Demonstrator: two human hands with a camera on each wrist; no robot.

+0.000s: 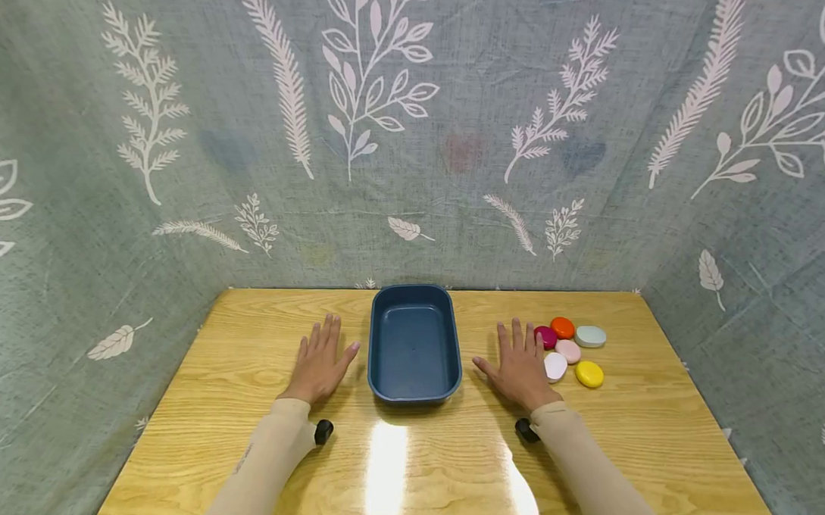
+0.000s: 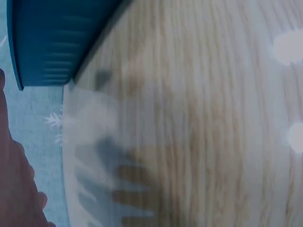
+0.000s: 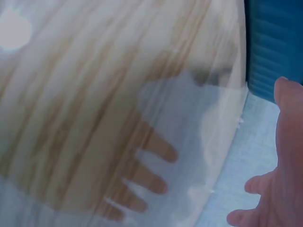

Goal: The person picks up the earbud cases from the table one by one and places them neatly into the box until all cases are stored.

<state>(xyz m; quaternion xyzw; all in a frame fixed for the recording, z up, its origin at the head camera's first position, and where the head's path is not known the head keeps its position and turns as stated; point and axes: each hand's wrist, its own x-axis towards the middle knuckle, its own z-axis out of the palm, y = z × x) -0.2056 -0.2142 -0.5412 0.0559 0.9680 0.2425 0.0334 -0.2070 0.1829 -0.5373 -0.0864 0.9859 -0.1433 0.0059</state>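
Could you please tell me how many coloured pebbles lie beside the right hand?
6: magenta, orange, grey, pink, white, yellow. More may hide under the hand.

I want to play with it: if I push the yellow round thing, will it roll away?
Probably not: the yellow piece lies flat like a pebble, so it should slide. The wooden table looks glossy, so it may skid easily. It looks small, likely light.

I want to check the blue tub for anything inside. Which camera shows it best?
The head view: the blue tub shows whole, from above, between the left hand and right hand, nothing visible inside. The wrist views catch only a blurred stretch of its ribbed outer wall, not the inside.
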